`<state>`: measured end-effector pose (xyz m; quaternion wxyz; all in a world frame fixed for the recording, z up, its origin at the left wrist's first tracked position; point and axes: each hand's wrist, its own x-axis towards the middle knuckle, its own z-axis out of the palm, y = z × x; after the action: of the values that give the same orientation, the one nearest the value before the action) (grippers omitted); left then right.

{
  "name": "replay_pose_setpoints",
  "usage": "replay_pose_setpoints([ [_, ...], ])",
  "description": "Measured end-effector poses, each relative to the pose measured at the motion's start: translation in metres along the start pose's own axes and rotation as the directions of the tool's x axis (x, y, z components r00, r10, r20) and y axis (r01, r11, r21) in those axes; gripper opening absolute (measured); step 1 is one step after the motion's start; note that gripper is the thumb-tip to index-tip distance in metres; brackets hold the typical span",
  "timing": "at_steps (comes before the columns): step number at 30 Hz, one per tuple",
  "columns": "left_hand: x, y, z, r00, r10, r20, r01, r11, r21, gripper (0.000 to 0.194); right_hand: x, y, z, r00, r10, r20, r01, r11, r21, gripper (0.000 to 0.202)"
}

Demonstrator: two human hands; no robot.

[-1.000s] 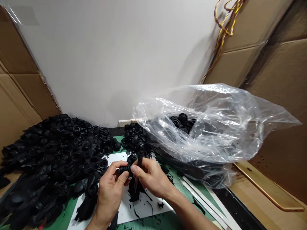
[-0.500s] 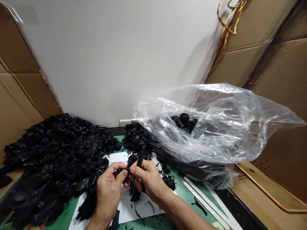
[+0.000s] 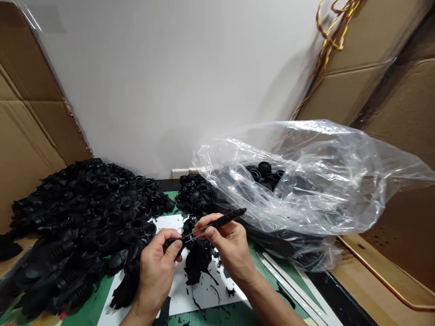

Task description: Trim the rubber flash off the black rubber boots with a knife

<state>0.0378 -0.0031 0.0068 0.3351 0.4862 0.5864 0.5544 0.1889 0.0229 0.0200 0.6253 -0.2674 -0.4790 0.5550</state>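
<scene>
Over the white sheet (image 3: 176,301), my left hand (image 3: 157,267) pinches a small black rubber part (image 3: 175,243), mostly covered by the thumb and fingers. My right hand (image 3: 233,246) grips black-handled tweezers (image 3: 224,219) between thumb and fingers. Their two thin metal prongs point left and reach the edge of the rubber part. Whether the prongs hold any rubber is too small to tell. Below the hands lie black rubber scraps (image 3: 197,265) and thin trimmings on the sheet.
A large heap of ribbed black rubber parts (image 3: 84,217) covers the left side. At right, a clear plastic bag (image 3: 306,194) holds round black parts (image 3: 265,169). A smaller black pile (image 3: 193,192) stands behind the sheet. White strips (image 3: 288,283) lie on the green surface (image 3: 253,258).
The tweezers have swung from steep to nearly level, handle now to the right. My right hand has moved right, away from my left hand, which keeps holding the rubber part.
</scene>
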Motion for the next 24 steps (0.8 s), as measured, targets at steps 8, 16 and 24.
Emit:
replay_pose_setpoints([
  [8, -0.0013, 0.0035, 0.0026, 0.987, 0.157, 0.025, -0.158, 0.986, 0.048, 0.008, -0.0007, 0.0086, 0.0051, 1.000, 0.004, -0.012, -0.004, 1.000, -0.004, 0.022],
  [16, -0.0007, -0.0012, -0.0001, 0.959, 0.280, 0.043, -0.283, 0.948, 0.144, 0.007, 0.0004, 0.0047, 0.0055, 0.999, 0.033, -0.021, -0.034, 0.999, -0.010, 0.020],
  [24, -0.0021, 0.0032, 0.0016, 0.924, 0.372, 0.086, -0.382, 0.909, 0.169, 0.010, 0.0012, 0.0029, 0.0020, 0.993, 0.117, -0.029, -0.115, 0.992, 0.054, 0.025],
])
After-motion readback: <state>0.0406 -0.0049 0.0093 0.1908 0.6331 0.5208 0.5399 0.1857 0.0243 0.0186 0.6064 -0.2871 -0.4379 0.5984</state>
